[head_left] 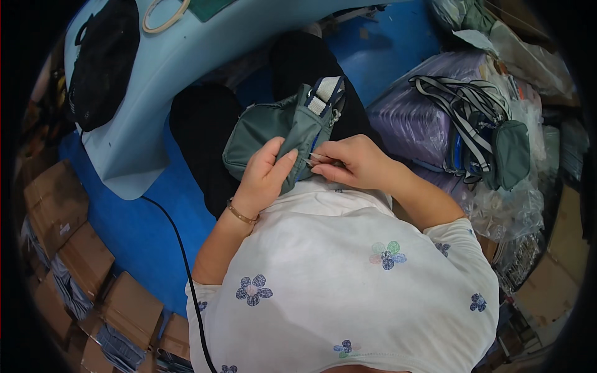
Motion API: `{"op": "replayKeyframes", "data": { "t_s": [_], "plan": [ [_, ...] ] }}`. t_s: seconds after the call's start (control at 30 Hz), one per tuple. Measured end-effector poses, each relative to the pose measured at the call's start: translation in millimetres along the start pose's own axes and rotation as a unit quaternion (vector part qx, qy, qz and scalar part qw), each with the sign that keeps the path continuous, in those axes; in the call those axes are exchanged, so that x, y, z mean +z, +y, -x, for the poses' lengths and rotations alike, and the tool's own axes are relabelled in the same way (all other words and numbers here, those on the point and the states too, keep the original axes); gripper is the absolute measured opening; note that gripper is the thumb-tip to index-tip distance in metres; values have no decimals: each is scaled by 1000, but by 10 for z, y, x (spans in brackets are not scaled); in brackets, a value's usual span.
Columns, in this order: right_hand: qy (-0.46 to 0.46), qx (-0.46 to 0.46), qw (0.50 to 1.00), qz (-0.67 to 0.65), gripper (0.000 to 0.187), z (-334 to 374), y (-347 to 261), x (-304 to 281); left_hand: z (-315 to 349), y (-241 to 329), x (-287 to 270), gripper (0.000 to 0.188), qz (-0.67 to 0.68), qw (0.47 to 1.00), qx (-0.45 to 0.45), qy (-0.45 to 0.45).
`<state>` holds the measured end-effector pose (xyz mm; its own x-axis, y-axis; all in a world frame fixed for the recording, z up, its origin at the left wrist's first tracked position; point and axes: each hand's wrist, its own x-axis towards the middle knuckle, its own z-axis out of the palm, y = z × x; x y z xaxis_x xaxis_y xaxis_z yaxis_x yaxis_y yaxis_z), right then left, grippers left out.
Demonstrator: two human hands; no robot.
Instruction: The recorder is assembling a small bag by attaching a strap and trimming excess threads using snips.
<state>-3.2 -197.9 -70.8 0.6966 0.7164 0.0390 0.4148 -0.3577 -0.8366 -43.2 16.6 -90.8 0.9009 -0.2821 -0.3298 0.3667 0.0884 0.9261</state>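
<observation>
A dark green fabric bag rests across my lap, with a navy and white striped strap and a metal clasp at its far right end. My left hand is closed on the near side of the bag, thumb and fingers pinching the fabric. Just to its right, my right hand holds a small metal tool with two slim pointed tips, which looks like thread snips. Those tips point left and touch or nearly touch the bag's edge beside my left thumb. Most of the tool is hidden in my fingers.
A light blue table curves across the far left, bearing a black bag and a roll of tape. Plastic-wrapped bundles at the right carry another green bag with striped straps. Cardboard boxes line the lower left. A black cable hangs by my left arm.
</observation>
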Motion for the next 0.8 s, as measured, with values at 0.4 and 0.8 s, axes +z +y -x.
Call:
{"op": "replayKeyframes", "data": {
  "t_s": [0.4, 0.8],
  "plan": [
    [-106, 156, 942, -279, 15, -65, -64, -98, -5, 1, 6, 14, -17, 1000, 18, 2],
    [-96, 221, 876, -418, 16, -68, -177, -230, -9, 12, 15, 13, -6, 1000, 1, 16]
  ]
}}
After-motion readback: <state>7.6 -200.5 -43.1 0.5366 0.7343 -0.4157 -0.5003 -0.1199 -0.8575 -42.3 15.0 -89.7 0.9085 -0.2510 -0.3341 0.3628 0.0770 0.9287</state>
